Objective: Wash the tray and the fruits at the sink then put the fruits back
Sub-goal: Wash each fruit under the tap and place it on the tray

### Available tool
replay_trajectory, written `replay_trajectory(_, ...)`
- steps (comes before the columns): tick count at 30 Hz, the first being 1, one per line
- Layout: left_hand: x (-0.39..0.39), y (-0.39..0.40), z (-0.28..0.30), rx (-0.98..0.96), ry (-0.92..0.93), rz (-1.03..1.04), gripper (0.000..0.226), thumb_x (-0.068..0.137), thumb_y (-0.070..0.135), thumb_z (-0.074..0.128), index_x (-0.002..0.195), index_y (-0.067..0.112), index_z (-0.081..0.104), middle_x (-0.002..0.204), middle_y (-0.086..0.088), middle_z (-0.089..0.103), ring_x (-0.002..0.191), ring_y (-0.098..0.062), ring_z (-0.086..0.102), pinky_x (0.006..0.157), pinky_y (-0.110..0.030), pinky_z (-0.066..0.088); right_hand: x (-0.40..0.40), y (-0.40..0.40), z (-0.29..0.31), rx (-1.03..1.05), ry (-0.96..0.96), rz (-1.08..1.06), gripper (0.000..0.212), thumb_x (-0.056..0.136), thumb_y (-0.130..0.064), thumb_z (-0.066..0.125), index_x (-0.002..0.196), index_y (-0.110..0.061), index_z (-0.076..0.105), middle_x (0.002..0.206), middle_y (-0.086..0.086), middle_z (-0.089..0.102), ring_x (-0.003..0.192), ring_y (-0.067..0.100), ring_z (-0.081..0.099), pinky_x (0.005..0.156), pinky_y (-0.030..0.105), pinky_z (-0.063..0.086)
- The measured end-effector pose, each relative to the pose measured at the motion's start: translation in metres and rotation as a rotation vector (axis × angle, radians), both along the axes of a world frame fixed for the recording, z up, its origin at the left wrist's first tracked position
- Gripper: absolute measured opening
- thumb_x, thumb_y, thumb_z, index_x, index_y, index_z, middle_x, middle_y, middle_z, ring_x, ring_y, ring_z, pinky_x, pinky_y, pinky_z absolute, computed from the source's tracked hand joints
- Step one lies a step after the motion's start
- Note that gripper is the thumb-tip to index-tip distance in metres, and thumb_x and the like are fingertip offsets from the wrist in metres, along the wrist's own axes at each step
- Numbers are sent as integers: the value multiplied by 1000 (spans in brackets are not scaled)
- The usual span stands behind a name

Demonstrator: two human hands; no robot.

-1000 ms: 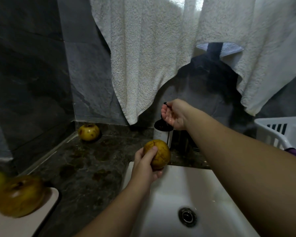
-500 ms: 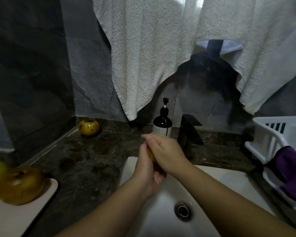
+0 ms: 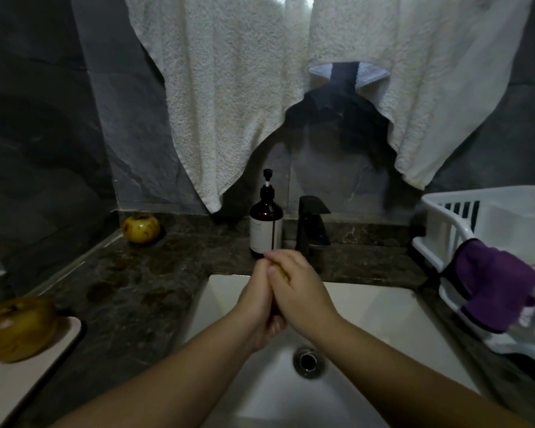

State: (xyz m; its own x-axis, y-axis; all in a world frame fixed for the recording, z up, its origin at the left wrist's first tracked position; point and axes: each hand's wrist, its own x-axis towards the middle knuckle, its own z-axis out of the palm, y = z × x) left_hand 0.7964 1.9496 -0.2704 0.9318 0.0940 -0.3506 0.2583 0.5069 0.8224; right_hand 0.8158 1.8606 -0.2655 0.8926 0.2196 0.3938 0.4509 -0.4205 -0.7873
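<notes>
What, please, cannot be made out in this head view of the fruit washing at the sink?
- Fruit in the grip: almost wholly covered by the left hand and right hand; only a yellow sliver shows.
- Tray: cut off by the left and bottom edges.
- Fruits on the tray: blurred; the farther one is clipped by the left edge.
- Soap bottle label: print too small.

Both hands — the left hand (image 3: 260,307) and the right hand (image 3: 300,291) — are above the white ceramic sink (image 3: 383,307), with a small yellow fruit (image 3: 281,271) between them. Behind stand the brown glass pump bottle (image 3: 265,230) and, to its right, the black metal faucet (image 3: 312,227). A round yellow fruit (image 3: 141,228) lies far left in the counter corner — a large yellow-brown fruit (image 3: 19,327) lies on the flat white tray (image 3: 28,378) at near left. The white plastic dish rack (image 3: 445,223) stands right.
</notes>
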Motion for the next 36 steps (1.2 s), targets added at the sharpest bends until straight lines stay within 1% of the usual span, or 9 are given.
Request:
replay_trajectory(7, 23, -12, -18, 133, 97, -93, 69, 82, 75, 61, 116, 18, 74, 106, -17, 79, 105, -30, 76, 105, -44, 53, 14, -19, -14, 180, 173, -34, 31, 103, -40, 50, 133, -44, 59, 127, -19, 51, 114, 3, 52, 89, 24, 44)
replay_trajectory(12, 27, -3, -26, 149, 35, -104, 68, 82, 76, 59, 113, 17, 72, 83, -13, 77, 68, -22, 74, 59, -33, 61, 19, -21, -10, 346, 243, 26, 22, 103, -35, 51, 110, -40, 71, 115, -9, 66, 103, 8, 62, 85, 30, 53)
replay_trajectory(15, 24, -4, -27, 150, 25, -114, 63, 89, 75, 53, 116, 22, 73, 106, -10, 79, 92, -22, 77, 88, -38, 62, 12, -10, -11, 352, 186, -2, 26, 103, -26, 51, 117, -39, 68, 124, -14, 59, 112, 3, 55, 93, 22, 45)
replay_trajectory(18, 23, -2, -24, 190, 5, -104, 63, 89, 74, 54, 117, 20, 70, 92, -12, 75, 74, -23, 73, 62, -32, 59, 16, -12, -7, 409, 263, 58, 23, 104, -25, 52, 104, -38, 71, 110, -7, 67, 106, 14, 63, 83, 26, 52)
replay_trajectory(21, 19, -1, -22, 176, 34, -103, 62, 89, 72, 54, 117, 19, 71, 97, -13, 77, 85, -26, 76, 75, -37, 61, 13, -11, -10, 390, 254, -1, 23, 103, -34, 52, 121, -38, 65, 120, -11, 62, 113, 11, 59, 92, 29, 50)
replay_trajectory(24, 20, -3, -22, 208, 31, -130, 65, 89, 76, 50, 113, 19, 70, 77, -9, 74, 63, -21, 71, 57, -29, 58, 17, -14, -10, 378, 212, -6, 21, 103, -29, 53, 109, -39, 71, 107, -16, 68, 104, 6, 63, 82, 20, 50)
replay_trajectory(28, 20, 1, -19, 231, 25, -104, 63, 89, 75, 51, 114, 21, 70, 81, -10, 75, 67, -22, 71, 67, -32, 58, 13, -11, -10, 341, 247, -5, 29, 101, -37, 55, 129, -35, 63, 127, -10, 59, 115, 10, 58, 100, 36, 49)
replay_trajectory(33, 17, 1, -16, 320, -1, -143, 67, 79, 78, 57, 112, 21, 69, 86, -11, 76, 60, -22, 70, 46, -25, 50, 17, -18, -6, 455, 368, 13, 25, 101, -36, 54, 123, -36, 67, 124, 1, 62, 114, 24, 61, 102, 49, 52)
replay_trajectory(36, 15, 3, -14, 294, 1, -143, 63, 84, 76, 50, 112, 23, 71, 79, -7, 76, 62, -18, 71, 56, -27, 55, 12, -10, -11, 379, 223, 16, 30, 102, -28, 53, 127, -39, 64, 129, -11, 56, 117, 10, 55, 91, 24, 50)
